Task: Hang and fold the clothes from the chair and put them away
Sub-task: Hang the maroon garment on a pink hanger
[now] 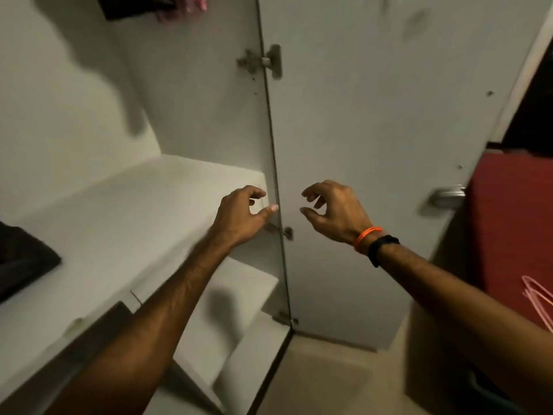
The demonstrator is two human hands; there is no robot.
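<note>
Left hand [242, 215]: hovering at centre frame, over the right end of the wardrobe shelf [125, 205], fingers loosely curled, thumb extended, gripping nothing. Right hand [332, 208]: hovering just right of centre, in front of the open wardrobe door [374, 130], fingers likewise relaxed and half curled, gripping nothing. Orange band [366, 236] and black band [381, 248] sitting on the right wrist.

Location of task items:
- Dark folded garment [24, 262]: lying on the shelf at the left edge of the frame, well apart from both hands. Judged as already put away.
- Dark and pink items [155, 6]: hanging at the upper left of the frame, only lower edges showing; probably hung clothes, not confirmable.
- Pink hangers [538, 298]: lying at the right edge, on or against a red surface [514, 211]; unused at this moment.
- Chair and any remaining clothes: not appearing in the frame.

Progress assessment: appearing partly complete, with at least one garment stored and both hands free. Remaining quantity not determinable, since the chair is lying out of view. Spare hangers suggesting more hanging to come. Door standing open, so closing probably remaining as well.
</note>
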